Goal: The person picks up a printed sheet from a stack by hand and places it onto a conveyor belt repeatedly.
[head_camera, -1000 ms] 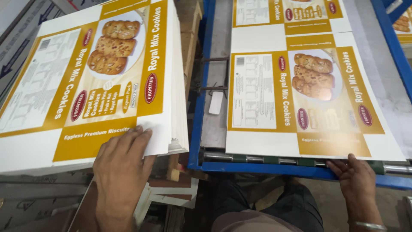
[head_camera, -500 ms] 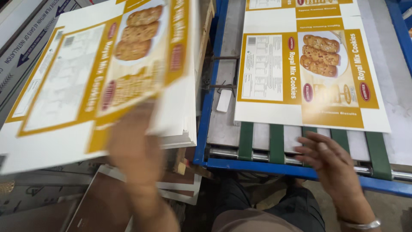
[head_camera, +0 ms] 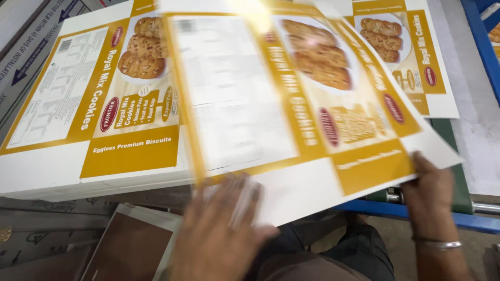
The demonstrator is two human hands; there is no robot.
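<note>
A flat white and yellow carton sheet (head_camera: 291,99) with a biscuit picture is blurred and tilted in the air, spanning from the left stack to the conveyor. My left hand (head_camera: 219,234), also blurred, grips its near edge at the bottom middle. My right hand (head_camera: 432,192) pinches the sheet's near right corner, thumb on top. A thick stack of identical sheets (head_camera: 104,114) lies at the left, partly covered by the held sheet.
Another printed sheet (head_camera: 416,52) lies farther along the conveyor at the top right. Green belts (head_camera: 458,177), a metal roller (head_camera: 487,208) and the blue machine frame (head_camera: 396,212) sit under my right hand. Brown cardboard (head_camera: 130,244) lies at the bottom left.
My left hand has lifted the top sheet off the stack and swung it right. My right hand has left the conveyor sheet, which moved away, and taken the new sheet's corner.
</note>
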